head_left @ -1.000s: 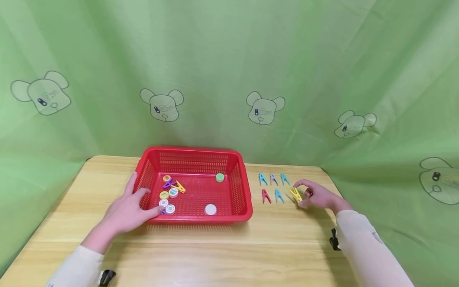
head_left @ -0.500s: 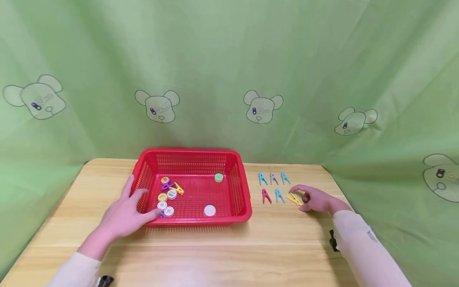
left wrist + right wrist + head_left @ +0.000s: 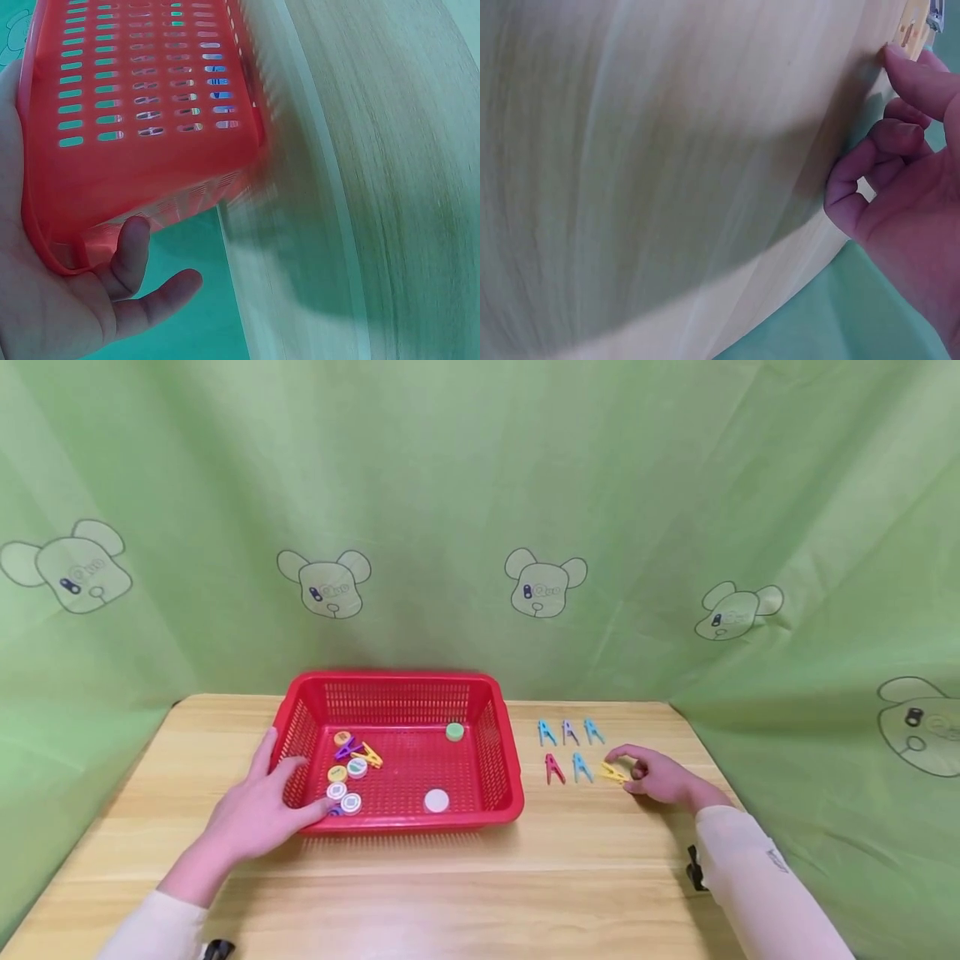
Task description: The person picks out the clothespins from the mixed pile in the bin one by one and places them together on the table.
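Yellow clothespin (image 3: 612, 773), right of red basket (image 3: 420, 821), is pinched by your right hand (image 3: 663, 777); your left hand (image 3: 251, 814) holds its rim.

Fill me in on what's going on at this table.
A person's right hand pinches a yellow clothespin at the end of the nearer row, beside five other clothespins laid out on the table. The left hand grips the near left corner of a red basket. Inside the basket are several round caps plus one purple and one yellow clothespin.
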Available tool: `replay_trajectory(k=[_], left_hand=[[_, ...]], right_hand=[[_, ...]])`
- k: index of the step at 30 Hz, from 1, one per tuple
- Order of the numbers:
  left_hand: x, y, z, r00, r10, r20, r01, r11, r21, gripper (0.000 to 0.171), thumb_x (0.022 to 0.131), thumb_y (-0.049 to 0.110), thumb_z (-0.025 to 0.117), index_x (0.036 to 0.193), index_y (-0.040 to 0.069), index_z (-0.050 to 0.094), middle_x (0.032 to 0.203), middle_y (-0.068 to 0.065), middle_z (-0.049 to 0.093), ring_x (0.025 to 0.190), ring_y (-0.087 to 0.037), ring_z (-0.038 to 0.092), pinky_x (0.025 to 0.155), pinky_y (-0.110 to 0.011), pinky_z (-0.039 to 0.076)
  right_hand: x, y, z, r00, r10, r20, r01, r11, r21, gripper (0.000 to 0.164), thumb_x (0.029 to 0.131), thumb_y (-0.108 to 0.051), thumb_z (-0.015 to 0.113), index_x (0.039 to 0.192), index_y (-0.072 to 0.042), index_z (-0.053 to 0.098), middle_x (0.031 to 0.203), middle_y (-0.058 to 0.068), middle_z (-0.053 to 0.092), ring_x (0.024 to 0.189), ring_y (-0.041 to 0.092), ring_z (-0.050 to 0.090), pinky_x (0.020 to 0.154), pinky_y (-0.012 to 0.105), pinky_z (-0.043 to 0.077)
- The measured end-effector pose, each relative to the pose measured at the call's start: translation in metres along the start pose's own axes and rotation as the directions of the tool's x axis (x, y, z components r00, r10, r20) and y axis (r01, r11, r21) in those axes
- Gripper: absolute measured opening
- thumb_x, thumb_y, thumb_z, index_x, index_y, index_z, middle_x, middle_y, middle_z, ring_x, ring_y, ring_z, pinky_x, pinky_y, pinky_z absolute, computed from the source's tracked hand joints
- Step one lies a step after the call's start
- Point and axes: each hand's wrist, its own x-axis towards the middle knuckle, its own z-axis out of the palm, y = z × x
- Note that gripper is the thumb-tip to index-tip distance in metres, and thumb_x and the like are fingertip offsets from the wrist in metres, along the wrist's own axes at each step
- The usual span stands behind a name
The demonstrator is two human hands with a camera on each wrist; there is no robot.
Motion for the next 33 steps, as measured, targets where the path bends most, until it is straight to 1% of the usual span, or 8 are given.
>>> replay_trajectory(k=[8, 13, 17, 21, 23, 25, 28, 33], left_hand=[[-0.002, 0.002, 0.000, 1.000, 0.008, -0.010, -0.008, 1.000, 0.001, 0.091, 0.081, 0.068, 0.068, 0.138, -0.001, 0.053, 0.163, -0.026, 0.000, 0.109, -0.056, 0.056, 0.070, -0.058, 0.054], [-0.002, 0.002, 0.000, 1.000, 0.009, -0.008, -0.009, 1.000, 0.007, 0.091, 0.082, 0.068, 0.068, 0.137, -0.002, 0.053, 0.162, -0.026, 0.001, 0.111, -0.056, 0.054, 0.071, -0.059, 0.054], [-0.002, 0.002, 0.000, 1.000, 0.007, -0.006, -0.007, 1.000, 0.013, 0.091, 0.081, 0.071, 0.066, 0.135, -0.002, 0.055, 0.162, -0.027, 0.001, 0.110, -0.056, 0.055, 0.071, -0.059, 0.054], [-0.003, 0.001, 0.002, 1.000, 0.006, -0.003, -0.006, 1.000, 0.011, 0.091, 0.081, 0.072, 0.064, 0.134, -0.001, 0.056, 0.162, -0.027, 0.000, 0.107, -0.056, 0.057, 0.070, -0.058, 0.054], [-0.002, 0.000, 0.002, 1.000, 0.006, -0.002, -0.006, 1.000, 0.011, 0.092, 0.081, 0.073, 0.063, 0.135, -0.001, 0.056, 0.162, -0.027, 0.000, 0.107, -0.055, 0.057, 0.070, -0.058, 0.054], [-0.002, 0.000, 0.002, 1.000, 0.006, 0.001, -0.006, 1.000, 0.011, 0.093, 0.081, 0.074, 0.062, 0.136, -0.001, 0.055, 0.162, -0.027, 0.000, 0.108, -0.055, 0.057, 0.070, -0.059, 0.054], [-0.002, -0.001, 0.002, 1.000, 0.010, 0.003, -0.010, 1.000, 0.007, 0.092, 0.082, 0.073, 0.063, 0.136, -0.002, 0.055, 0.162, -0.027, -0.001, 0.111, -0.057, 0.054, 0.071, -0.060, 0.054], [-0.002, 0.002, 0.000, 1.000, 0.016, 0.007, -0.016, 1.000, 0.005, 0.089, 0.083, 0.068, 0.066, 0.135, -0.003, 0.056, 0.161, -0.029, -0.001, 0.113, -0.059, 0.052, 0.073, -0.063, 0.053]], right_hand=[[0.000, 0.006, -0.002, 0.994, 0.041, -0.097, -0.049, 0.995, -0.083, 0.046, 0.090, -0.002, 0.072, 0.132, -0.010, 0.054, 0.075, 0.007, 0.045, 0.069, 0.023, 0.043, 0.067, 0.037, 0.037], [0.004, 0.007, -0.003, 0.989, 0.023, -0.147, -0.042, 0.991, -0.125, 0.044, 0.091, -0.003, 0.071, 0.130, -0.009, 0.054, 0.068, 0.005, 0.046, 0.060, 0.021, 0.043, 0.061, 0.036, 0.036], [0.006, 0.008, -0.001, 0.985, 0.033, -0.167, -0.058, 0.988, -0.145, 0.041, 0.093, -0.005, 0.069, 0.131, -0.008, 0.053, 0.060, 0.001, 0.042, 0.054, 0.017, 0.042, 0.058, 0.035, 0.036], [0.003, 0.005, -0.001, 0.984, 0.053, -0.173, -0.075, 0.989, -0.125, 0.040, 0.095, -0.007, 0.067, 0.132, -0.007, 0.053, 0.063, 0.002, 0.045, 0.057, 0.018, 0.045, 0.059, 0.035, 0.037], [-0.001, 0.002, -0.001, 0.982, 0.065, -0.178, -0.082, 0.993, -0.090, 0.043, 0.093, -0.005, 0.068, 0.133, -0.007, 0.053, 0.067, 0.005, 0.047, 0.060, 0.020, 0.046, 0.059, 0.035, 0.039], [-0.006, 0.000, -0.001, 0.979, 0.081, -0.188, -0.091, 0.995, -0.048, 0.048, 0.089, -0.002, 0.071, 0.133, -0.006, 0.053, 0.070, 0.007, 0.049, 0.063, 0.021, 0.047, 0.059, 0.035, 0.040], [-0.012, 0.000, -0.001, 0.979, 0.099, -0.181, -0.100, 0.995, 0.001, 0.057, 0.082, -0.001, 0.077, 0.133, -0.005, 0.053, 0.069, 0.007, 0.046, 0.063, 0.022, 0.045, 0.058, 0.034, 0.040], [-0.017, 0.004, 0.003, 0.982, 0.082, -0.172, -0.088, 0.996, -0.029, 0.063, 0.078, -0.018, 0.087, 0.130, -0.006, 0.055, 0.067, 0.005, 0.044, 0.063, 0.021, 0.044, 0.060, 0.035, 0.037]])
